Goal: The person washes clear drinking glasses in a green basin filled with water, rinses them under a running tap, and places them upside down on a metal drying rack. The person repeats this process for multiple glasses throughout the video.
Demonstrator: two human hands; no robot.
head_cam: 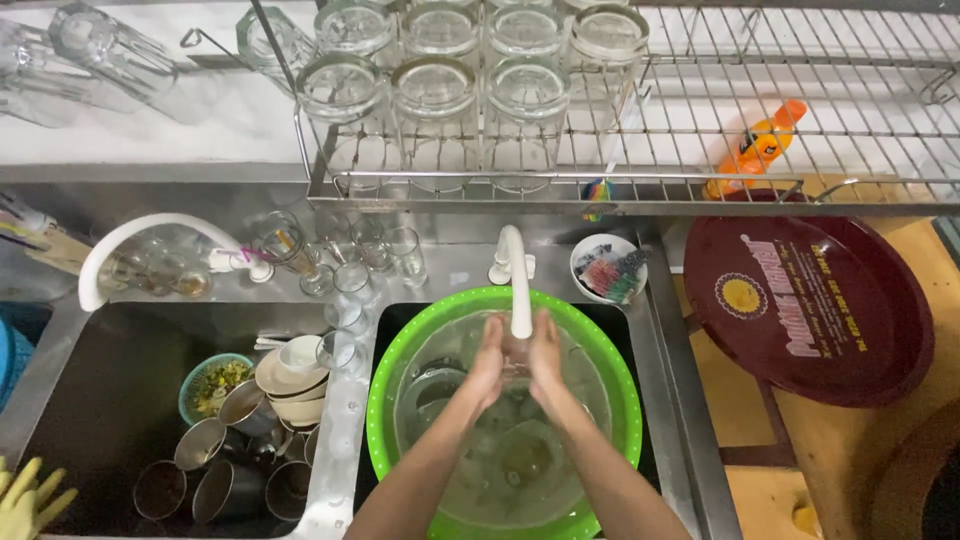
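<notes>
A double steel sink (pixel 352 400) fills the lower view; above it a wire rack (pixel 800 110) carries upturned clear glasses (pixel 435 95), with an orange bottle (pixel 755 148) lying behind its bars; a round dark red tray (pixel 810 300) leans at the right. The left basin holds steel cups (pixel 215 470), stacked pale bowls (pixel 285 385) and a teal bowl of scraps (pixel 210 385); the right basin holds a bright green tub (pixel 395 400) with a clear bowl of water (pixel 590 400) inside it. A white tap (pixel 518 285) stands over the tub; under its spout the left hand (pixel 487 362) and right hand (pixel 546 358) are pressed together around a small clear glass (pixel 516 352), fingers curled about it, over the water. A small white dish of scrubbers (pixel 607 268) sits beside the tap; a yellow glove (pixel 25 500) shows at the bottom left corner.
</notes>
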